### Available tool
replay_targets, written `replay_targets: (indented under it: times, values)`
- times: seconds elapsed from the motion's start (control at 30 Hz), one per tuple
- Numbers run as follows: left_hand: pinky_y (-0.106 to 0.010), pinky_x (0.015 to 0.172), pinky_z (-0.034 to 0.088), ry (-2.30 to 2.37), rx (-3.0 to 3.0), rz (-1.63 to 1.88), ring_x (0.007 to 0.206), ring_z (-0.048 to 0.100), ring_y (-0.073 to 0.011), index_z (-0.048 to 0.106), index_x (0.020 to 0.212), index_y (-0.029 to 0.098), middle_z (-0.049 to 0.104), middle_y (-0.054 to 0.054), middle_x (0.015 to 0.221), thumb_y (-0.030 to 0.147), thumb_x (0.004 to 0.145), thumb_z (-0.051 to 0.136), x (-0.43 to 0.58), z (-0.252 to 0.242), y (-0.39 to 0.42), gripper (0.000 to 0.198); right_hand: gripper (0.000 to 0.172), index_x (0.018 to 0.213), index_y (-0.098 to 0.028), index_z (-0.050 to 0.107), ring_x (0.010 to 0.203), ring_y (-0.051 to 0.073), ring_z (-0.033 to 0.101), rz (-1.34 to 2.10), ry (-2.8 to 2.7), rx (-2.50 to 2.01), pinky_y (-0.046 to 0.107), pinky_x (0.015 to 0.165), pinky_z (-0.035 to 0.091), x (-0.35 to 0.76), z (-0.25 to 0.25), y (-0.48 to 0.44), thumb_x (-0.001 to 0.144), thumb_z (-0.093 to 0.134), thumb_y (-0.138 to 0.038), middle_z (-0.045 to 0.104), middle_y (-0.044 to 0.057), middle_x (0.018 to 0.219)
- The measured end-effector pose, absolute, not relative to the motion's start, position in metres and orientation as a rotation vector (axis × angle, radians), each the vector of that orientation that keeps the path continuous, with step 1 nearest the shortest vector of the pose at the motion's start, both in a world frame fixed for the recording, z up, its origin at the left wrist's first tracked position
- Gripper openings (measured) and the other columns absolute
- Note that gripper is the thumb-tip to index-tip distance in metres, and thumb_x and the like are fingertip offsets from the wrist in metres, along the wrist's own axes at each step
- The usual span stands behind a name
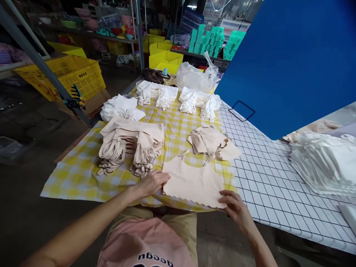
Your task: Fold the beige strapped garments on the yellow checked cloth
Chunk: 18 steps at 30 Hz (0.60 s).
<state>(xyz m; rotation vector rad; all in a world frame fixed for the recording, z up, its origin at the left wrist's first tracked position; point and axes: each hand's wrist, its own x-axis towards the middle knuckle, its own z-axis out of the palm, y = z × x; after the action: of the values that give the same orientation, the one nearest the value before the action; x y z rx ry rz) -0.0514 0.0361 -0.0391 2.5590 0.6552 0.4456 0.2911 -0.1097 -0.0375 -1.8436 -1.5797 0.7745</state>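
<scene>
A beige strappy top [193,181] lies flat near the front edge of the yellow checked cloth [80,174]. My left hand [152,183] rests on its left edge, fingers stretched out flat. My right hand [235,207] pinches the scalloped hem at the lower right corner. To the left sits a tall stack of folded beige tops [130,144] with their straps hanging toward me. A loose heap of beige tops [213,142] lies just behind the flat one.
Piles of white garments [122,108] [157,94] [198,102] line the back of the cloth, with a clear plastic bag [194,77] behind. A white grid-patterned tabletop [272,178] extends right, holding a white stack [325,163]. Yellow crates [72,74] stand left.
</scene>
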Motion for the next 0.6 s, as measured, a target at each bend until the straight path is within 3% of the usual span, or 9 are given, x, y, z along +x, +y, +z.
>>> replay_targets:
  times: [0.1,0.27,0.6]
  values:
    - [-0.031,0.098,0.041,0.616,2.586,0.486,0.112,0.054,-0.0159,0.057,0.110,0.015,0.064,-0.008,0.112,-0.001,0.076,0.042,-0.056,-0.043,0.031,0.040,0.017,0.075,-0.026,0.068,0.103,0.028,0.053,0.642,-1.634,-1.867,0.044,0.084,0.046,0.291,-0.045,-0.117,0.073,0.057,-0.038,0.059,0.010,0.105]
    - [-0.033,0.098,0.043,0.609,2.626,0.489,0.115,0.053,-0.0182,0.066,0.100,0.017,0.061,-0.008,0.118,0.003,0.079,0.045,-0.056,-0.051,0.033,0.032,0.022,0.076,-0.027,0.070,0.099,0.028,0.055,0.493,-1.722,-1.883,0.043,0.081,0.048,0.293,-0.047,-0.116,0.076,0.055,-0.043,0.062,0.009,0.103]
    - [-0.030,0.097,0.044,0.682,2.487,0.491,0.115,0.053,-0.0157,0.068,0.100,0.017,0.061,-0.007,0.119,0.000,0.076,0.042,-0.055,-0.053,0.030,0.039,0.037,0.074,-0.026,0.071,0.099,0.028,0.056,0.571,-1.668,-1.868,0.041,0.078,0.051,0.291,-0.043,-0.117,0.074,0.054,-0.059,0.061,0.011,0.103]
